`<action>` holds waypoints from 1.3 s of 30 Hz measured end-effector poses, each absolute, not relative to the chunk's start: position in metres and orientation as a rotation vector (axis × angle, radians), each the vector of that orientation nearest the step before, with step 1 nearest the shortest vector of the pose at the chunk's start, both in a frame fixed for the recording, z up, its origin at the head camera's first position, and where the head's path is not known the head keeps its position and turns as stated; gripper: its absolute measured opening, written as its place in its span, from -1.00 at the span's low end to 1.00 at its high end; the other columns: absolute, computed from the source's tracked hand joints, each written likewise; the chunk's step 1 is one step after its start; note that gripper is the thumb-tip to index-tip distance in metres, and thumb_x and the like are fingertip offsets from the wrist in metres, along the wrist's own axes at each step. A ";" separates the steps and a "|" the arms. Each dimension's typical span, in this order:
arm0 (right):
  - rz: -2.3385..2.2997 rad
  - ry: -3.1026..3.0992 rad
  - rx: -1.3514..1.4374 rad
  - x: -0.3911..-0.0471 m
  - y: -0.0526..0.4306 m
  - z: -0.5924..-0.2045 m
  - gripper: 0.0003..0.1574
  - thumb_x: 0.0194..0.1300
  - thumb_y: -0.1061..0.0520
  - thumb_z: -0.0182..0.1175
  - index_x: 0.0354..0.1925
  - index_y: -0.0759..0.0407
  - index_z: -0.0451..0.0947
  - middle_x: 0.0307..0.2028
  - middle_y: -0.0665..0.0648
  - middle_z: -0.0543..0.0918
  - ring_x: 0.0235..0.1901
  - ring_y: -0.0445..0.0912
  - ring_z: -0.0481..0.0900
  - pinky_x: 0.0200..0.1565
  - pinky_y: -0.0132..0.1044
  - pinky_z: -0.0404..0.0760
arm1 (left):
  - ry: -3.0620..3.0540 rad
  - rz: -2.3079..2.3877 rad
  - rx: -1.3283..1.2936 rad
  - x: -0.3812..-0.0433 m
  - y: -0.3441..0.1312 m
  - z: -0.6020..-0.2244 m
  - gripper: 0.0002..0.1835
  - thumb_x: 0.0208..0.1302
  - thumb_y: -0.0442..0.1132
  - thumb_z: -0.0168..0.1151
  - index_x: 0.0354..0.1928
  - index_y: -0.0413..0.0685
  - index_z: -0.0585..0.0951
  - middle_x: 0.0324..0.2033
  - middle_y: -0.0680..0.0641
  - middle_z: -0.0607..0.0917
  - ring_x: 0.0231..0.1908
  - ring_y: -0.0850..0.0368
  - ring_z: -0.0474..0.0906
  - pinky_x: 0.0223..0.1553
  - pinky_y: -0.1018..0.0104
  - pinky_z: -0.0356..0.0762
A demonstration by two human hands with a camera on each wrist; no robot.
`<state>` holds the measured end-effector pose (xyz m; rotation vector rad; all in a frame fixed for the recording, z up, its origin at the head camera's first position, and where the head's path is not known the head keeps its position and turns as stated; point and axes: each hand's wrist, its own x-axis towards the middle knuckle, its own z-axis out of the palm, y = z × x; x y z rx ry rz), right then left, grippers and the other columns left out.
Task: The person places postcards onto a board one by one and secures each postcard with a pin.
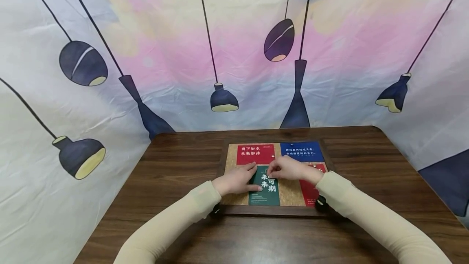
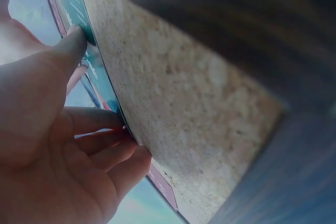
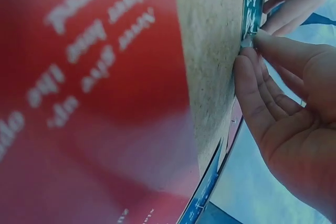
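A green card (image 1: pixel 264 199) with white characters lies upright on the cork board (image 1: pixel 289 195), at its lower middle. My left hand (image 1: pixel 236 179) rests on the card's left side, thumb near the middle and fingers at its top edge. From the right, my right hand (image 1: pixel 287 169) reaches over the card's upper right part, thumb and index finger pinched together. A small pale push pin (image 3: pixel 248 40) shows between those fingertips in the right wrist view, mostly hidden, right at the green card's surface.
A red card (image 1: pixel 255 154) and a blue card (image 1: pixel 300 152) are on the upper board, each with a small round pin. Another red card (image 1: pixel 309 194) sits lower right, partly under my right forearm. The framed board lies on a brown wooden table (image 1: pixel 176 162), before a lamp-patterned cloth (image 1: pixel 242 44).
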<state>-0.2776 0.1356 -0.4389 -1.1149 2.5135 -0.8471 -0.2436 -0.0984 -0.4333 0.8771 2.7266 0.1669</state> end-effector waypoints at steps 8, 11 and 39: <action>-0.786 2.551 -1.209 -0.275 0.134 -0.439 -0.87 0.41 0.22 0.26 -0.17 0.13 0.75 -0.31 -0.09 0.71 -0.38 -0.30 0.52 -0.25 -0.35 0.57 | 2.731 0.158 0.901 -0.245 -0.099 -0.434 -0.09 0.34 0.28 0.22 0.49 -0.21 0.29 0.49 -0.16 0.28 0.45 -0.02 0.25 0.37 0.12 0.31; -0.729 2.594 -1.264 -0.273 0.133 -0.438 -0.87 0.41 0.21 0.27 -0.17 0.14 0.76 -0.28 -0.06 0.74 -0.34 -0.30 0.57 -0.22 -0.34 0.60 | 2.726 0.159 0.898 -0.244 -0.100 -0.434 -0.10 0.35 0.28 0.21 0.50 -0.21 0.28 0.49 -0.15 0.27 0.45 -0.02 0.24 0.37 0.11 0.30; -0.582 2.681 -1.353 -0.273 0.131 -0.439 -0.87 0.39 0.15 0.31 -0.17 0.11 0.78 -0.26 -0.03 0.77 -0.29 -0.28 0.66 -0.18 -0.33 0.65 | 2.723 0.173 0.869 -0.245 -0.099 -0.433 -0.08 0.33 0.28 0.22 0.52 -0.17 0.25 0.51 -0.14 0.24 0.46 -0.01 0.22 0.38 0.10 0.29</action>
